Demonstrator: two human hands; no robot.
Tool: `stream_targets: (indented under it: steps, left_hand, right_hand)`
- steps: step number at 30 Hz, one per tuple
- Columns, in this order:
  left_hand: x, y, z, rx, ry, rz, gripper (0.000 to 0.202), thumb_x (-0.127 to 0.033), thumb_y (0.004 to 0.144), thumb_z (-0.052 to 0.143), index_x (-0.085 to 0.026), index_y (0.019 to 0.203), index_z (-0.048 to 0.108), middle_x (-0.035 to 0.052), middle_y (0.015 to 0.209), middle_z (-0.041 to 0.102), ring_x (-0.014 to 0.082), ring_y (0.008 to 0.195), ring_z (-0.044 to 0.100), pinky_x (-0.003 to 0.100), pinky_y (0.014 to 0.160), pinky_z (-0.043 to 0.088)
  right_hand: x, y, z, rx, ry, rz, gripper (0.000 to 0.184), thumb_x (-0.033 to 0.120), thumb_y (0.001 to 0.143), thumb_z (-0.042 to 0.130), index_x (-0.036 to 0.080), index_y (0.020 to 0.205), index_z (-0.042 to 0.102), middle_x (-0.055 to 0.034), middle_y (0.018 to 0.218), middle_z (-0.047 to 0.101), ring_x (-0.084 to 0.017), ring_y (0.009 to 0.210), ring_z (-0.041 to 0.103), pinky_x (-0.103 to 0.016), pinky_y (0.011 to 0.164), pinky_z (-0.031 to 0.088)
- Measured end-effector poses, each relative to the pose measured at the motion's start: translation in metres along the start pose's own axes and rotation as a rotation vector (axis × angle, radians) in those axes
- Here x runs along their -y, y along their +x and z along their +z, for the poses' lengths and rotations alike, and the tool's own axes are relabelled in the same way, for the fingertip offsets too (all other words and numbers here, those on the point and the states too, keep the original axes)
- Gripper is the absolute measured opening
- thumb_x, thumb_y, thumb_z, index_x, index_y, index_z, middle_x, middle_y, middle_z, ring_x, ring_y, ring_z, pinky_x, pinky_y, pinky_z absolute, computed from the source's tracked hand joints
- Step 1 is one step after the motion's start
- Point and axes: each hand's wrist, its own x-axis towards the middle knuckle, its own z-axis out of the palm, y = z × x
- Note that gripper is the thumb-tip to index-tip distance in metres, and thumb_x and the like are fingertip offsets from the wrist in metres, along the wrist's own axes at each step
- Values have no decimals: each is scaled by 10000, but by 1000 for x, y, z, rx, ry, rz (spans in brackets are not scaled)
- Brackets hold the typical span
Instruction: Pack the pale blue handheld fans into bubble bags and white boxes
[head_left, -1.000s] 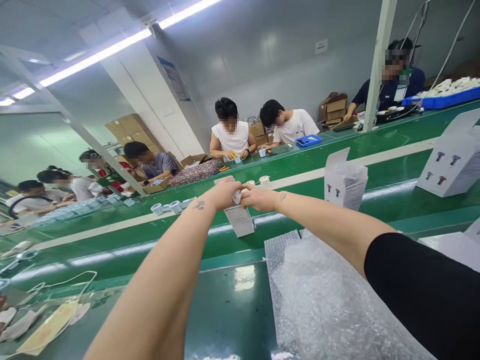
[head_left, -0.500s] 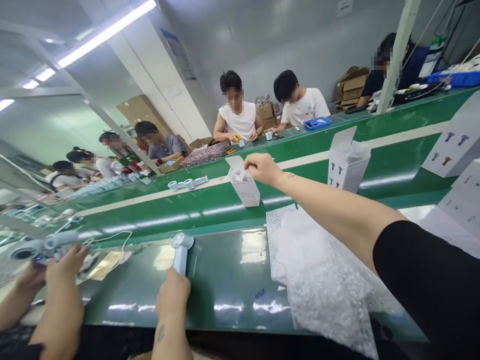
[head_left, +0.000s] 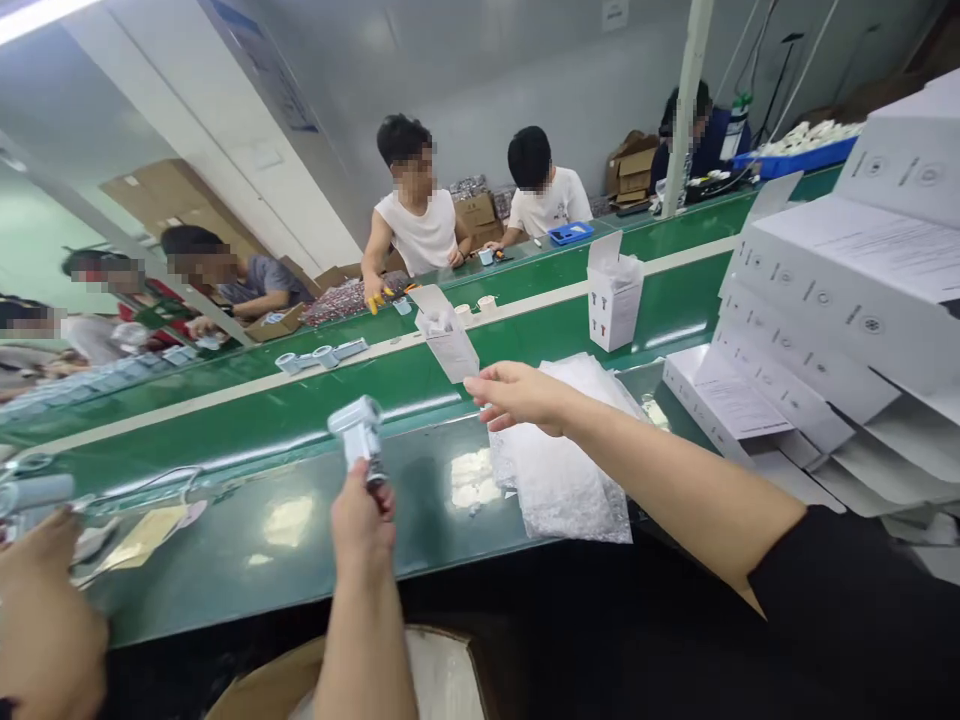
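Note:
My left hand (head_left: pixel 365 515) is closed around the handle of a light-blue handheld device (head_left: pixel 358 430) shaped like a small hair dryer. Its round head points up, above the green bench. My right hand (head_left: pixel 517 396) reaches over the bench with its fingers loosely apart and nothing in them. Just beyond those fingertips stands an open white box (head_left: pixel 451 350), slightly tilted in view, with clear wrapping at its top. Below the right hand, a stack of bubble-wrap bags (head_left: pixel 574 480) lies on the bench, partly covered by my hand and forearm.
Another open white box (head_left: pixel 616 305) stands farther right on the green belt (head_left: pixel 525 350). Many white cartons (head_left: pixel 817 300) are piled at my right. A co-worker's hand (head_left: pixel 45 570) is close on the left. Light-blue parts (head_left: pixel 322 356) lie on the belt; a brown carton (head_left: pixel 277 680) sits below.
My right hand has left the top of the nearer white box, come lower and opened. My left hand has raised and turned the light-blue device. The view has swung right.

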Motion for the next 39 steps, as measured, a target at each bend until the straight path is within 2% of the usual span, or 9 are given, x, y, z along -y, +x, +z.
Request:
stream_targets:
  steps: [2,5,8,12,18,25,30,36,39]
  left_hand:
    - [-12,-57,31,237,-497,77,363,-566,797,421,-204,806,448,-58,571,388,86,410,347,211,371,258]
    - [-18,-125,65,583,-658,193,451,-628,811,460,-182,864,491,-19,602,489,105,460,453,214,385,302]
    - [-3,-144,77,751,-341,660,458,-542,788,596,-175,1060,561,113,953,651,223,837,624,335,649,512]
    - [25,-119,83,646,151,1141,185,-212,844,542,-209,984,663,116,1056,673,269,1028,594,445,877,484]
    - [-1,-108,91,548,93,867,131,-217,806,546,-206,774,673,40,789,711,191,756,653,315,726,509]
    - [-34,-112,73,844,-42,718,128,-188,716,551,-184,681,674,25,696,678,174,679,606,277,646,465]
    - [-31,-118,63,373,-252,541,129,-317,754,629,-194,767,665,0,632,626,137,559,548,253,555,453]
    - [-22,-152,56,103,-130,1425,158,-80,825,543,-203,887,620,53,759,641,167,710,611,298,668,525]
    - [-9,-149,59,-38,-28,1521,222,-37,815,555,-180,979,601,78,792,627,184,733,613,320,672,538]
  right_hand:
    - [-21,-2,-3,3,118,99,362,414,819,686,127,1002,564,-124,1057,625,-137,762,620,-234,599,545]
    - [-43,-5,-10,-8,344,43,205,314,882,621,116,918,577,-75,880,635,-102,659,585,-204,567,519]
    - [-50,-25,-33,-115,485,-95,132,248,911,564,121,935,590,-52,792,636,-105,633,592,-204,570,529]
    - [-58,-82,-76,-54,692,-55,271,375,953,473,152,1062,581,-74,896,669,-144,733,651,-275,630,583]
    - [-96,-143,-84,328,629,247,559,402,712,779,193,1159,517,-110,928,670,-220,728,693,-282,513,566]
    - [-110,-105,-72,352,548,235,517,347,727,775,133,1137,544,-100,911,661,-210,764,685,-260,499,569]
    - [-111,-96,-72,285,408,273,394,348,716,793,132,970,584,-90,863,676,-207,778,686,-264,542,582]
    - [-109,-104,-65,198,448,188,511,320,693,812,191,1097,526,-47,1055,613,-185,751,696,-282,513,593]
    - [-109,-108,-66,113,439,195,485,361,739,777,179,1095,503,-71,1013,638,-207,731,705,-294,480,586]
